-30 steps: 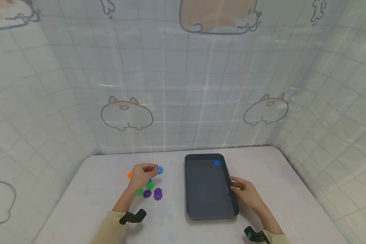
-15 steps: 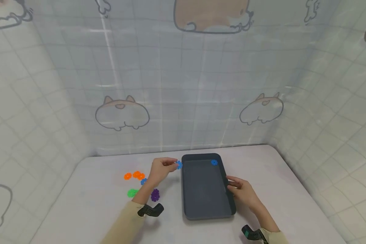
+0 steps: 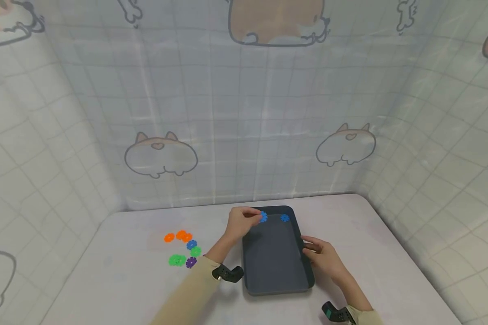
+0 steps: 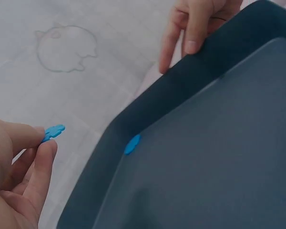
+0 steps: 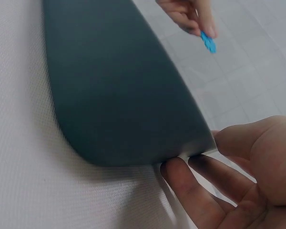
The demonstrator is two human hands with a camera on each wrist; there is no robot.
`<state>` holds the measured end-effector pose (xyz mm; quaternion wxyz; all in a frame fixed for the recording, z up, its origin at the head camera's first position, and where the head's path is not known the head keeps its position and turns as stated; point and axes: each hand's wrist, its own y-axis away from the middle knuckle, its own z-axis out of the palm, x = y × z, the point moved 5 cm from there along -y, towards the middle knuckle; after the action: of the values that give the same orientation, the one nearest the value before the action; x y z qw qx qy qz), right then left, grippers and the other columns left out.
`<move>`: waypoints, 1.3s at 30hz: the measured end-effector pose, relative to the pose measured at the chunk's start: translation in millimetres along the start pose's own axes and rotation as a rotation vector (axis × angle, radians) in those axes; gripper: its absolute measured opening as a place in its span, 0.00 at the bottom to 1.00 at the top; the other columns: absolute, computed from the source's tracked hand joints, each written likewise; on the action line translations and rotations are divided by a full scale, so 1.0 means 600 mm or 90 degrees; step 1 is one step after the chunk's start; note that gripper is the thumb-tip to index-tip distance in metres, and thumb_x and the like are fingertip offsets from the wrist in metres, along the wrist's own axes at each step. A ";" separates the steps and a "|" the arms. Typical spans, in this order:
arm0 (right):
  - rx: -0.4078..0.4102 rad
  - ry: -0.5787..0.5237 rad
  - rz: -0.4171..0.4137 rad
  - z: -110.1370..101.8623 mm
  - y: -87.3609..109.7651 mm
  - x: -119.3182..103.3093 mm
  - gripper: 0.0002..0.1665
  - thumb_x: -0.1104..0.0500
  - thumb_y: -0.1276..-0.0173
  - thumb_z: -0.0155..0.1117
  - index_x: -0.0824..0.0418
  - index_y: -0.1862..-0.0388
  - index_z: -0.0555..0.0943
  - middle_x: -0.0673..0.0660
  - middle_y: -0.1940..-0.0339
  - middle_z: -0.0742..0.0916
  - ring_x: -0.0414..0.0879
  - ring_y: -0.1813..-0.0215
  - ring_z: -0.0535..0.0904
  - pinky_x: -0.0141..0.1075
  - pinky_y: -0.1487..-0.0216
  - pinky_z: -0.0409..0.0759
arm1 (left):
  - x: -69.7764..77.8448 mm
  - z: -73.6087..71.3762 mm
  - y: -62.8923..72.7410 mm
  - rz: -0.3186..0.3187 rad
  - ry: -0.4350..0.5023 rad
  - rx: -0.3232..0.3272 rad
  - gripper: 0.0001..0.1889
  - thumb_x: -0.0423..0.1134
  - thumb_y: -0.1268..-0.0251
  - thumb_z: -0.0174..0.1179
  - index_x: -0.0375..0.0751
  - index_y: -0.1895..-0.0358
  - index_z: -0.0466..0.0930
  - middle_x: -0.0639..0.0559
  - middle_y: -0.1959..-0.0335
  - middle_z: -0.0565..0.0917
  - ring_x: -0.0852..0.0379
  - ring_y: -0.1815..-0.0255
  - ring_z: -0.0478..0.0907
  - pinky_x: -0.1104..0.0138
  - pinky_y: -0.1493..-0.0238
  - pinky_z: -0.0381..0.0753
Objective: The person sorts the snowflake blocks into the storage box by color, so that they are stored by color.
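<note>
Head view, left hand (image 3: 240, 223) pinching blue disc (image 3: 264, 217) above far end of tray (image 3: 274, 264), right hand (image 3: 324, 256) gripping its right side

Pale grid-patterned sheeting (image 3: 244, 108) on three sides, corgi prints (image 3: 161, 158), bone prints (image 3: 406, 16); glossy vertical light streaks (image 3: 264, 108). White tabletop (image 3: 362, 230), rounded far corners.

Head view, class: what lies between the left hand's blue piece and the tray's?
In the head view, only bare tray shows between the held piece and the lying piece.
</note>
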<state>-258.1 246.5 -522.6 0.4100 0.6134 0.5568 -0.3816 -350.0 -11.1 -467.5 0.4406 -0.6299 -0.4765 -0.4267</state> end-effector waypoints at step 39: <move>0.017 -0.008 0.019 0.014 -0.021 -0.008 0.25 0.67 0.33 0.63 0.58 0.37 0.78 0.65 0.46 0.83 0.54 0.51 0.83 0.43 0.63 0.84 | -0.049 0.098 -0.082 -0.149 0.080 0.079 0.05 0.27 0.42 0.67 0.32 0.62 0.87 0.48 0.71 0.85 0.57 0.72 0.84 0.66 0.67 0.84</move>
<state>-270.9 237.3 -522.3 0.4107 0.6247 0.5398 -0.3869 -396.6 46.8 -503.0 0.4549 -0.5135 -0.5435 -0.4837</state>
